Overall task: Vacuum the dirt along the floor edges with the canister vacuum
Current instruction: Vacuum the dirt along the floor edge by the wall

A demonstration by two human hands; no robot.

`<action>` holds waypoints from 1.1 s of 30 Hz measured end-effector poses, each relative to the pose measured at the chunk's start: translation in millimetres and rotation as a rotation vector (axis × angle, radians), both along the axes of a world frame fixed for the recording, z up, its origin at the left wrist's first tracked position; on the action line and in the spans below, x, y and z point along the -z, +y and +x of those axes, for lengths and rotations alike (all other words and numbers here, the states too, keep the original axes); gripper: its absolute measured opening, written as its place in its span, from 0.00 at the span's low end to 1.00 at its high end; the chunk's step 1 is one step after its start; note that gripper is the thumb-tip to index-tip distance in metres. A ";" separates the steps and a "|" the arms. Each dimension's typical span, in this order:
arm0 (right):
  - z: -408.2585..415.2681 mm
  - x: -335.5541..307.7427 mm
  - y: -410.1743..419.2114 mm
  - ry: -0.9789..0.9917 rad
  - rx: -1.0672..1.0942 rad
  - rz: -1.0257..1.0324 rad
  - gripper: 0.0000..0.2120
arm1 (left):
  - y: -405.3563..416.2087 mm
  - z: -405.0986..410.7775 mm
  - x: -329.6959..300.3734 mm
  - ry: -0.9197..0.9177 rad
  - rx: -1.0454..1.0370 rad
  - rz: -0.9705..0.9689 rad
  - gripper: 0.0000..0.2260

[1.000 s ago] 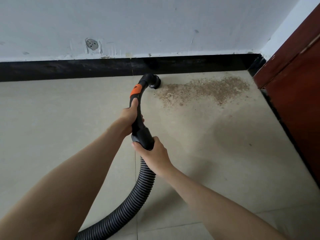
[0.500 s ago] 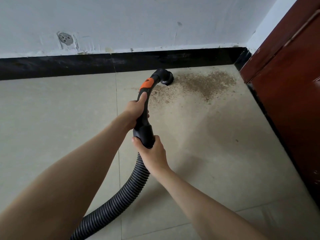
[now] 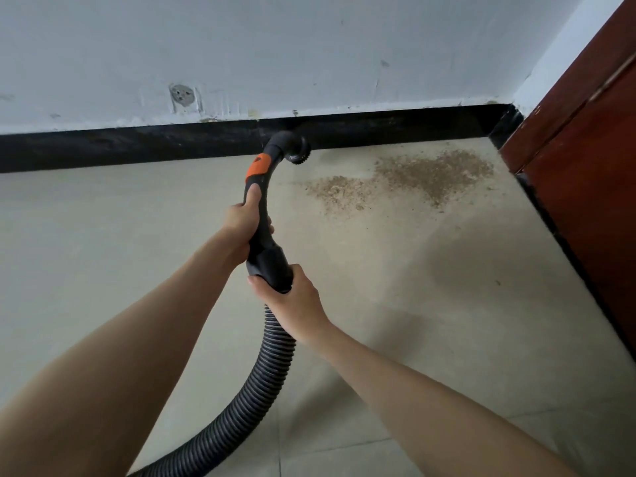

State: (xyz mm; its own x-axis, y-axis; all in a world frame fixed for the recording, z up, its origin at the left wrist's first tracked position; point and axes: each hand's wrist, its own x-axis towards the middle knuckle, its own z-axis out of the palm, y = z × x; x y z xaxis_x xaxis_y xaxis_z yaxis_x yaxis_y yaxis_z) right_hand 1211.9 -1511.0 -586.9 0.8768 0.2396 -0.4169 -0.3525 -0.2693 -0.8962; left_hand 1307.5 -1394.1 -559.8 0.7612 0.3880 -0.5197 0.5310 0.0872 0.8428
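Observation:
A black vacuum handle (image 3: pixel 263 215) with an orange patch curves up to a round brush nozzle (image 3: pixel 296 151), which sits against the black skirting, left of the dirt. My left hand (image 3: pixel 242 222) grips the handle's upper part, thumb pointing toward the orange patch. My right hand (image 3: pixel 292 301) grips the cuff where the ribbed grey hose (image 3: pixel 254 401) joins. Brown dirt (image 3: pixel 413 177) lies on the beige tiles, in two patches reaching toward the corner. The canister is out of view.
A black skirting board (image 3: pixel 137 146) runs under the white wall (image 3: pixel 309 46). A reddish-brown wooden door or cabinet (image 3: pixel 592 149) closes off the right side, forming a corner. Bare beige floor tiles (image 3: pixel 103 253) spread to the left and toward me.
The nozzle has pulled back out of the dirt patch to the left and now sits at the skirting. Less dirt lies on the left end of the patch. Both hands keep their grip.

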 end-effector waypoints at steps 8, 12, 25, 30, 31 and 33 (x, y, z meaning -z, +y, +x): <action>-21.4 -3.1 14.9 0.061 -0.135 -0.019 0.21 | 26.2 -39.3 1.9 0.102 -0.103 -0.023 0.20; -23.5 -2.0 12.3 0.051 -0.139 -0.058 0.21 | 23.6 -41.7 2.7 0.105 -0.107 -0.045 0.20; -23.6 5.0 -18.2 0.073 -0.082 -0.081 0.20 | -11.7 -33.0 11.1 0.120 -0.029 -0.109 0.21; -23.6 9.9 -35.8 0.081 -0.032 -0.091 0.20 | -35.1 -25.2 15.8 0.120 0.057 -0.072 0.21; -22.9 10.7 -38.7 0.080 -0.018 -0.090 0.20 | -39.6 -22.9 16.3 0.114 0.067 -0.074 0.21; -20.8 11.8 -43.2 0.079 0.011 -0.084 0.20 | -47.8 -17.5 17.2 0.100 0.089 -0.074 0.20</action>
State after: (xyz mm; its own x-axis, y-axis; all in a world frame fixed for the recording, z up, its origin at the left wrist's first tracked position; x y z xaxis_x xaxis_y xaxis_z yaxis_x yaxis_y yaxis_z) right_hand 1191.1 -1554.2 -598.7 0.8427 0.1918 -0.5031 -0.4245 -0.3382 -0.8399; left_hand 1290.0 -1441.9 -576.9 0.7336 0.2791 -0.6196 0.6205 0.0964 0.7782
